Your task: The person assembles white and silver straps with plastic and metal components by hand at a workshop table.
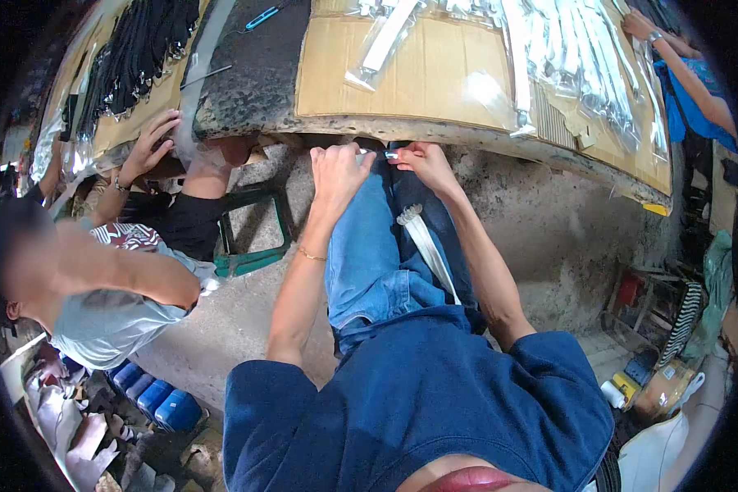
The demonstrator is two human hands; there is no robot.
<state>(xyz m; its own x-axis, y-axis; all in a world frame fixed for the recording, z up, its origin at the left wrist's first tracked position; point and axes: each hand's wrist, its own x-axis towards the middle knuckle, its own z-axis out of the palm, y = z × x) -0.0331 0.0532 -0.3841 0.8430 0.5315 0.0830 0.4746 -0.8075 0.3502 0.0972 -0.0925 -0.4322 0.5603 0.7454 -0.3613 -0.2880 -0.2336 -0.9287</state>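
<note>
Grey concrete floor [541, 221] extends right of the person's lap, giving the right elbow room; on the left, a seated co-worker [123, 271] and a green stool [254, 262] narrow the space. Table [250, 86] spans the top of the view, its worn near edge running just ahead of the hands. Dark surface shows left of centre; a cardboard sheet [443, 74] covers the centre and right, reaching almost to the near edge. White straps [582, 57], many in clear sleeves, lie toward the right corner; black straps [143, 57] lie toward the left end. Another person's arm [701, 86] reaches in at the far right. Left hand [342, 174] is just off the near edge, fingers curled narrow, grip contents hard to tell. Right hand [425, 168] is beside it, thumb and finger pinching a small pale piece [392, 154] in the gap between the hands. A pale strap [426, 246] with a bunched end lies across the jeans. Blue tool [262, 18] rests near the cardboard's left edge.
</note>
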